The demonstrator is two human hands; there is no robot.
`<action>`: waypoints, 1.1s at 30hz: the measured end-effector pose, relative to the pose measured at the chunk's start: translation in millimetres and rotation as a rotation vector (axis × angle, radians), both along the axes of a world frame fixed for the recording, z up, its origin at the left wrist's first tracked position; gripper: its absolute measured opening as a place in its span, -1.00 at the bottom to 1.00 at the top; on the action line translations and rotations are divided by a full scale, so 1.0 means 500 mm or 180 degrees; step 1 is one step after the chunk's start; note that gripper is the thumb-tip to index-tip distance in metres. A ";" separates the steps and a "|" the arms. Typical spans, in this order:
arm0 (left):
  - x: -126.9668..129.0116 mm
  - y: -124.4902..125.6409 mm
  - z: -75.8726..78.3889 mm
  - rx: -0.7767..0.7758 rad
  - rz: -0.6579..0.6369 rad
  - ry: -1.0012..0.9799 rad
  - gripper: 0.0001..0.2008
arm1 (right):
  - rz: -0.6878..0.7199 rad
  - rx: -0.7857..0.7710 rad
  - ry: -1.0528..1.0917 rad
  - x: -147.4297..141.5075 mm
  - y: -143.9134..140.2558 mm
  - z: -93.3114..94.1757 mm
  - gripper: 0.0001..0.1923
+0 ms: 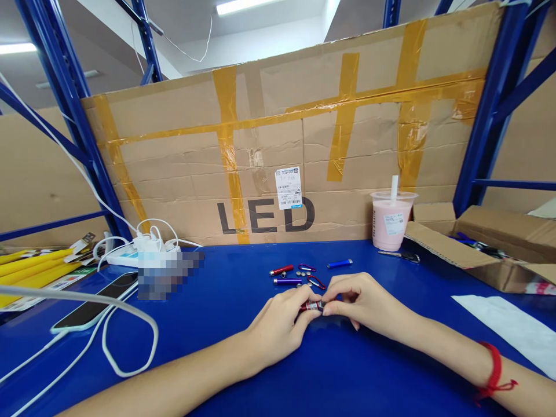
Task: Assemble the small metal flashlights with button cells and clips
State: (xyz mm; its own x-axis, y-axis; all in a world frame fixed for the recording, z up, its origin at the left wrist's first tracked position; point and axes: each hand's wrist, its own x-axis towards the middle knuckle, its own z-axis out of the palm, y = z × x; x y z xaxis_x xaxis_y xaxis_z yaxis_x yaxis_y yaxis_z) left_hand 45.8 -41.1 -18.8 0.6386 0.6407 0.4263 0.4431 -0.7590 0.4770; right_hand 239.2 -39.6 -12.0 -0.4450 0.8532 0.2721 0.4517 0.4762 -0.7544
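Small red torch (311, 306) at table centre, pinched from both ends: my left hand (278, 324) fingers closed on it at 9 o'clock, my right hand (362, 301) fingertips pressed on its 3 o'clock end. At 12 o'clock: red tube (281, 270), purple tube (287, 281), button cells (301, 272), clips (316, 282), blue tube (339, 263). Pink drink cup (391, 221) at 1 o'clock. Phone (95, 308) at 9 o'clock, on the blue table (217, 289).

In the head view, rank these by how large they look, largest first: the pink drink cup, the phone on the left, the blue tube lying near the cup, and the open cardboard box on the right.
1. Cardboard box.
2. Phone, though it lies nearer the camera.
3. Pink drink cup.
4. Blue tube.
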 end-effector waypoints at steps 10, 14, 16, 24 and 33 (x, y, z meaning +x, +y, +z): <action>0.004 -0.004 0.002 -0.0050 0.0145 -0.0112 -0.85 | -0.0247 0.0309 -0.0236 0.000 -0.001 0.002 -0.69; 0.005 -0.003 0.003 0.0071 0.0237 -0.0133 -0.87 | -0.0397 0.0469 -0.0237 -0.002 -0.003 0.005 -0.67; 0.006 -0.002 0.004 0.0129 0.0193 -0.0102 -0.85 | -0.0441 0.0540 -0.0229 -0.002 -0.004 0.005 -0.67; 0.006 0.003 0.002 0.0254 0.0256 0.0145 -0.77 | -0.0421 0.0673 -0.0334 0.000 0.001 0.002 -0.66; 0.005 0.002 -0.002 0.0342 0.0309 0.0182 -0.79 | -0.0397 0.0572 -0.0299 -0.001 0.004 0.000 -0.62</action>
State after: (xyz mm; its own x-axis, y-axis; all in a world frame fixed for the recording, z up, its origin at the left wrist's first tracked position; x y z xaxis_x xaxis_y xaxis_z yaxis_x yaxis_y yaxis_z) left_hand 48.2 -39.9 -19.8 0.6011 0.6532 0.4605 0.5408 -0.7567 0.3674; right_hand 238.9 -37.8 -11.9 -0.3696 0.8448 0.3869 0.5798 0.5351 -0.6145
